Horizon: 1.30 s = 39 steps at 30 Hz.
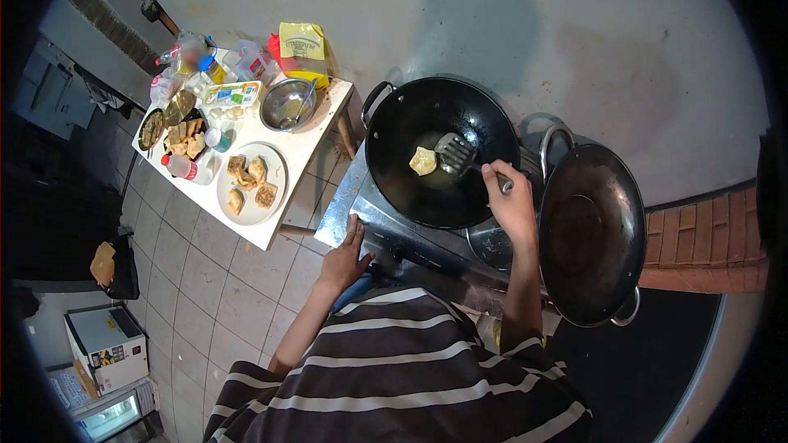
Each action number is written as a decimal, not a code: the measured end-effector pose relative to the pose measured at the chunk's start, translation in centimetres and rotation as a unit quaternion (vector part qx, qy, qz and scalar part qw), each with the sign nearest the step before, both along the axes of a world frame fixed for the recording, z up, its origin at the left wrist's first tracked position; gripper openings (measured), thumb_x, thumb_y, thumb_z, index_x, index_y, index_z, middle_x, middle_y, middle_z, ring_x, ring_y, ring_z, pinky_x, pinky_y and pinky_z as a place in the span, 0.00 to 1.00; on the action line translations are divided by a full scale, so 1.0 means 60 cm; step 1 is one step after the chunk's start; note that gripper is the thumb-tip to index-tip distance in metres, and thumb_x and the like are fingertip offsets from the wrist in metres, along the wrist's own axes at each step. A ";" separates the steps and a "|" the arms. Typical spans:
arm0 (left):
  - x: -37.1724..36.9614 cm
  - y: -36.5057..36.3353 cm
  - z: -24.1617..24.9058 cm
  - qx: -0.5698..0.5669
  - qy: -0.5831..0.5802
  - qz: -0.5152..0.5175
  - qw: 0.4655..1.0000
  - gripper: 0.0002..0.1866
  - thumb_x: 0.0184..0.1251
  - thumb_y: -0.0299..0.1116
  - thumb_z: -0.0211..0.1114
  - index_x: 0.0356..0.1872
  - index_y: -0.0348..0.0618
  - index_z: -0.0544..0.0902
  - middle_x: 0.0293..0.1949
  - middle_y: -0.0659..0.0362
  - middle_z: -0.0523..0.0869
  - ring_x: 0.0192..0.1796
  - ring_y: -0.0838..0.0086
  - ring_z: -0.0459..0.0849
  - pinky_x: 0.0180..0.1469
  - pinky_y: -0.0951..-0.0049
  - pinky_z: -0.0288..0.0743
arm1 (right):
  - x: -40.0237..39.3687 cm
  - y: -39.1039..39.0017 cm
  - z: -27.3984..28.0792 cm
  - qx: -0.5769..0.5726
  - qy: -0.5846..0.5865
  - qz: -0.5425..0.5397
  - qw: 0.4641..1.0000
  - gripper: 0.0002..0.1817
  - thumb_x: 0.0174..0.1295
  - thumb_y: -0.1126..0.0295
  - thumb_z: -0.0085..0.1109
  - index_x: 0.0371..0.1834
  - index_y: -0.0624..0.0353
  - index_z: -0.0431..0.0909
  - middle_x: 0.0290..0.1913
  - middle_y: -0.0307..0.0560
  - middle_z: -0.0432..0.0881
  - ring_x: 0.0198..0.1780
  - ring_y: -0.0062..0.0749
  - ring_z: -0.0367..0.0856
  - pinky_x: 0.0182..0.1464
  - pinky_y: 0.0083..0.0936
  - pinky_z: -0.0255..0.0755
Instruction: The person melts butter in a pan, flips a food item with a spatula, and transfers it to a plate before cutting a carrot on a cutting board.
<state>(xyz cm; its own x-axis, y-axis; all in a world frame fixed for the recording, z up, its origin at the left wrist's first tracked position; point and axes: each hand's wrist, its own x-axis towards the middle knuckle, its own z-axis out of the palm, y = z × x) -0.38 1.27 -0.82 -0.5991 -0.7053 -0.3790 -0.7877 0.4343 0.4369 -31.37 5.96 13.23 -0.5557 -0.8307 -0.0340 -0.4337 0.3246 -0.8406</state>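
My right hand (510, 201) grips the handle of a slotted spatula (455, 153), its fingers wrapped round it over the near right rim of a black wok (402, 197). The spatula's slotted head lies inside the wok, right beside a pale, flat piece of dough-like food (423, 162). A little oil glistens around that piece. My left hand (345, 261) rests with fingers stretched out at the left front edge of the metal stove (338, 212), holding nothing.
Right of the wok a second, larger pan (591, 238) leans tilted. On the white table (261, 234) at left stand a plate (275, 166) of browned pieces, a metal bowl (289, 105) with a utensil, an egg carton (234, 97), a red-labelled bottle (182, 166) and a yellow bag (303, 45).
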 end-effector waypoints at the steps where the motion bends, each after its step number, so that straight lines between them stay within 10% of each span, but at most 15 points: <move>1: 0.001 0.000 -0.003 -0.004 0.006 -0.002 1.000 0.39 0.68 0.49 0.61 0.74 0.39 0.61 0.81 0.54 0.44 0.50 0.48 0.86 0.50 0.54 0.81 | 0.001 0.000 0.004 -0.022 0.013 -0.008 1.000 0.14 0.71 0.64 0.57 0.33 0.64 0.76 0.19 0.52 0.69 0.22 0.25 0.66 0.29 0.28 0.63; 9: -0.006 -0.002 0.020 0.034 -0.011 0.006 0.999 0.39 0.69 0.48 0.61 0.75 0.38 0.60 0.81 0.54 0.42 0.59 0.49 0.81 0.55 0.54 0.79 | 0.003 -0.007 0.014 -0.034 0.093 -0.032 0.995 0.11 0.70 0.67 0.56 0.33 0.65 0.75 0.26 0.61 0.76 0.27 0.56 0.75 0.32 0.39 0.67; 39: -0.002 -0.002 0.018 0.031 0.003 0.004 1.000 0.38 0.68 0.46 0.62 0.74 0.37 0.61 0.81 0.54 0.42 0.53 0.47 0.84 0.51 0.53 0.80 | 0.015 0.001 0.004 -0.017 0.120 0.011 0.993 0.11 0.69 0.68 0.57 0.34 0.66 0.75 0.31 0.61 0.79 0.36 0.60 0.79 0.38 0.42 0.70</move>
